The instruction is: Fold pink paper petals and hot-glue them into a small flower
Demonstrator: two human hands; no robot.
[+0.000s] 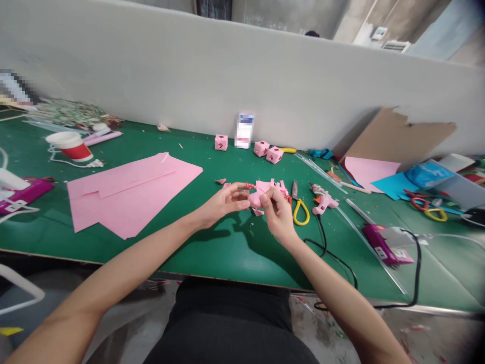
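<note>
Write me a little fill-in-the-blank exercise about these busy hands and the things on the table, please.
1. The right hand pinches a small paper piece coloured ____.
2. Near the wall panel sit ____ small pink boxes with cut-outs.
3. The cup on the left is white and ____.
4. The cord running from the pink glue gun is ____.

Missing words: pink; three; red; black.

No legible text: upright card (244, 130) pixelated out, white print on right-hand purple box (385, 248) and left-hand purple pack (36, 192) too blurred.
</note>
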